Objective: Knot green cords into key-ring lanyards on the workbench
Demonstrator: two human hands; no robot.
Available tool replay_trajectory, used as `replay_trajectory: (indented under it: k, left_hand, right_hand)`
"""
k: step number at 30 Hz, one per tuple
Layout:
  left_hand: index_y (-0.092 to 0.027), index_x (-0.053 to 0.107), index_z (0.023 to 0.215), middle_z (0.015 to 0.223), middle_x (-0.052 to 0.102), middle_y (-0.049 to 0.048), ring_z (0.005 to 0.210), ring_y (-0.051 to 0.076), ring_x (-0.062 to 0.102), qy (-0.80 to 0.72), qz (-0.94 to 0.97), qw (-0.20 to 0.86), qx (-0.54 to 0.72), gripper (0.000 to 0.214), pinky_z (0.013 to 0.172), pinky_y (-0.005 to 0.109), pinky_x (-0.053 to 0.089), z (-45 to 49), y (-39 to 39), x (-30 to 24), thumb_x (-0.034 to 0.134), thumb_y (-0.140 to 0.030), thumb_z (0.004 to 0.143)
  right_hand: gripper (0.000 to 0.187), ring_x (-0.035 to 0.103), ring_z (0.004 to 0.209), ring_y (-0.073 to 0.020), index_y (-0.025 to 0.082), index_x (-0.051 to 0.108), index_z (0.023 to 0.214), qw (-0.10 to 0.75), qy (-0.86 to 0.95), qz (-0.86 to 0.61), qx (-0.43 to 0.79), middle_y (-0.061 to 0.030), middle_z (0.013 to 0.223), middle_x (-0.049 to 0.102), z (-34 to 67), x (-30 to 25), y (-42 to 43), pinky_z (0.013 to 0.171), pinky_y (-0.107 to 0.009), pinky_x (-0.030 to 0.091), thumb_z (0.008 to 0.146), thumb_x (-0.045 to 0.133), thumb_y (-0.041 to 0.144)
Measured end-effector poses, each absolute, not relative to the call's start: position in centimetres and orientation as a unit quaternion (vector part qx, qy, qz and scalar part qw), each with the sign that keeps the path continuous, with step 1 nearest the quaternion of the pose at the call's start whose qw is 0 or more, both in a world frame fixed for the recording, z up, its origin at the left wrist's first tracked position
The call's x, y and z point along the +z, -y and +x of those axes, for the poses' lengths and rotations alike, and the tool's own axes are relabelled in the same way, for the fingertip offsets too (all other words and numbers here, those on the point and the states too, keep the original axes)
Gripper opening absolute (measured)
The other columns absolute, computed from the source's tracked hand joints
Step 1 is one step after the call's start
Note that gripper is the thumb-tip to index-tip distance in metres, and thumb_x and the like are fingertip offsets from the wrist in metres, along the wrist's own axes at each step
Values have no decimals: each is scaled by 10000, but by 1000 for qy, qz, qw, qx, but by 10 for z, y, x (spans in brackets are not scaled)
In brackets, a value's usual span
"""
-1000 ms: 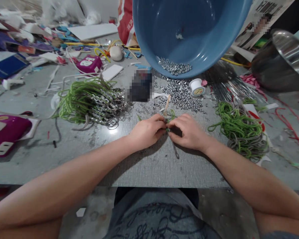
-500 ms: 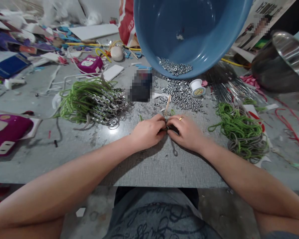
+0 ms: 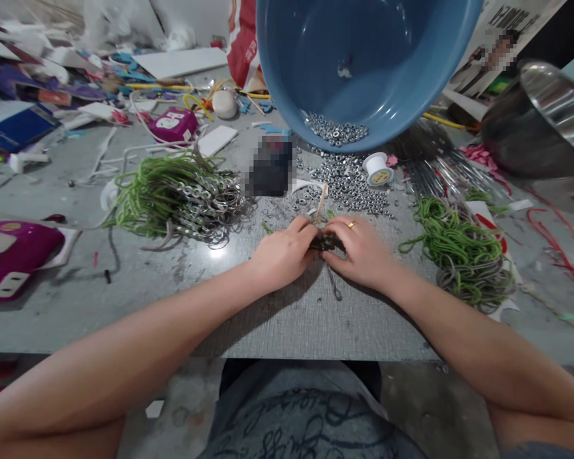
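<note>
My left hand [image 3: 287,252] and my right hand [image 3: 356,250] meet near the front middle of the table. Both have their fingers closed on a thin cord [image 3: 335,285], whose grey looped end hangs out below my right fingers. Bits of green cord show just beyond the hands; whether they belong to the same piece I cannot tell. My fingers hide most of what lies between them. Right behind the fingertips a thin wooden stick [image 3: 321,203] stands up at a slant. Many small metal nuts [image 3: 358,185] lie scattered beyond my right hand.
A tilted blue basin [image 3: 363,70] with more nuts stands at the back. Bundled green cords with metal rings [image 3: 172,194] lie left, and loose green cords [image 3: 463,248] right. Also around are a white spool [image 3: 379,170], a purple device [image 3: 23,258] and a steel bowl [image 3: 530,127].
The fingers of both hands have shifted slightly, leaving a little more of the dark gap between them visible. The cord's looped end hangs nearly as before.
</note>
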State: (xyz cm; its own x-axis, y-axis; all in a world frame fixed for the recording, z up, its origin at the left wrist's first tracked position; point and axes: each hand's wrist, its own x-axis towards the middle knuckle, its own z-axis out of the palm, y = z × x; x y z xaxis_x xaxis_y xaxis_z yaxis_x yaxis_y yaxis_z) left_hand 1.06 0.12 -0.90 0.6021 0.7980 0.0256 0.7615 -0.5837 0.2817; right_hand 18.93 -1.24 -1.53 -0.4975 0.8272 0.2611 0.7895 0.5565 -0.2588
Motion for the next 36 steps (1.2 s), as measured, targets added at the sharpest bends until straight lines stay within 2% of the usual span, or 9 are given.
replay_trajectory:
  k: [4, 7, 12, 19, 23, 27, 31, 36]
  left_hand:
    - [-166, 489, 1135, 1169, 507, 107, 996, 250, 542, -466, 878, 80, 76, 384, 757, 342, 471, 3, -4, -5, 535, -359, 806]
    - [-145, 497, 1135, 1171, 531, 113, 1074, 287, 479, -454, 885, 53, 87, 456, 872, 400, 416, -1, -4, -7, 558, -425, 779]
    - [-122, 456, 1211, 1258, 494, 138, 1174, 289, 424, -435, 891, 60, 115, 456, 955, 439, 358, 0, -2, -14, 489, -347, 817]
    - [-80, 468, 1217, 1282, 495, 158, 1234, 287, 400, -448, 884, 59, 121, 403, 999, 475, 321, 8, 0, -19, 375, -255, 866]
    - [-94, 368, 1316, 1405, 368, 164, 1323, 278, 289, -465, 879, 79, 76, 504, 1049, 537, 218, 7, -3, -17, 374, -308, 860]
    - [-100, 200, 1407, 1485, 167, 166, 1375, 282, 137, -469, 875, 119, 3, 727, 1073, 560, 109, 2, -6, -13, 381, -493, 823]
    - [-77, 17, 1435, 1494, 2, 172, 1385, 298, -11, -454, 877, 143, -68, 982, 1077, 550, 42, -4, -8, -9, 390, -657, 737]
    - [-60, -30, 1430, 1489, -57, 159, 1371, 342, -63, -438, 880, 138, -118, 1140, 1078, 544, 1, -13, -9, -3, 376, -778, 644]
  right_hand:
    - [472, 494, 1077, -309, 95, 539, 1113, 135, 854, -502, 25, -162, 1171, 561, 190, -11, 14, 889, -446, 369, 776, 572, 423]
    - [533, 440, 1174, -315, 106, 501, 1200, 93, 863, -497, 12, -163, 1257, 526, 190, -9, 17, 942, -482, 322, 809, 526, 468]
    - [562, 363, 1260, -345, 129, 451, 1277, 32, 866, -499, 2, -175, 1339, 461, 190, -8, 19, 976, -589, 248, 851, 440, 496]
    - [643, 284, 1314, -345, 66, 370, 1340, -17, 861, -508, 29, -212, 1390, 376, 188, -7, 20, 1000, -659, 160, 878, 342, 512]
    - [705, 220, 1338, -355, 49, 300, 1379, -47, 850, -521, 59, -228, 1426, 292, 186, -7, 18, 985, -705, 92, 872, 301, 539]
    - [817, 136, 1357, -371, 51, 221, 1414, -89, 828, -545, 97, -223, 1468, 158, 187, -5, 15, 987, -711, 6, 827, 297, 615]
    - [943, 82, 1357, -399, 65, 163, 1431, -110, 817, -554, 115, -224, 1479, 88, 191, -2, 11, 969, -718, -41, 752, 354, 690]
    - [1001, -40, 1355, -402, 77, 58, 1443, -151, 798, -569, 134, -185, 1494, -15, 200, -1, 10, 971, -698, -86, 725, 341, 715]
